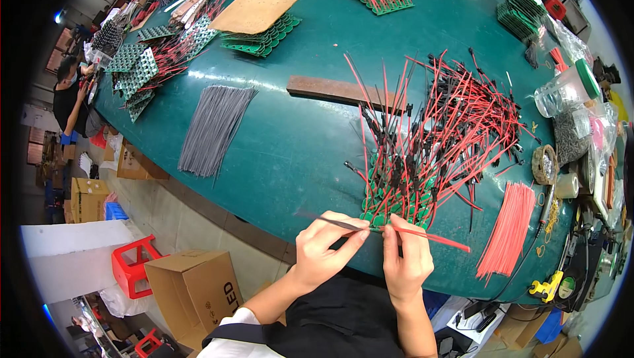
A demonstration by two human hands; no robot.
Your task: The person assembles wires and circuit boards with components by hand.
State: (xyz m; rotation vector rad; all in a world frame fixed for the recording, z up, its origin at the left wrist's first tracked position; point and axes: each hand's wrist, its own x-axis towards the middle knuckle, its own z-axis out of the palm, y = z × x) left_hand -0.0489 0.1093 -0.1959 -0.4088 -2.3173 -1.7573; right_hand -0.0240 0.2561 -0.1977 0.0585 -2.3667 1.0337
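Observation:
Near the front edge of the green table, my left hand [325,249] pinches a thin black wire [340,224] between thumb and fingertips. Close beside it, my right hand [407,259] is closed on a red wire [441,240] that sticks out to the right. My fingertips almost meet at the near edge of a panel of round green circuit boards [389,199]. Red and black leads with small black connectors [456,110] stand up from that panel and pile behind it, hiding much of it. The inner ends of both wires are too small to make out.
A bundle of dark grey wires [216,127] lies to the left, cut red wires [507,229] to the right. A brown bar [323,88] lies behind. Stacked green panels [261,42] sit under a tan board [256,12]. Tape roll [545,164], jar [561,94] and yellow-handled tool [547,288] line the right.

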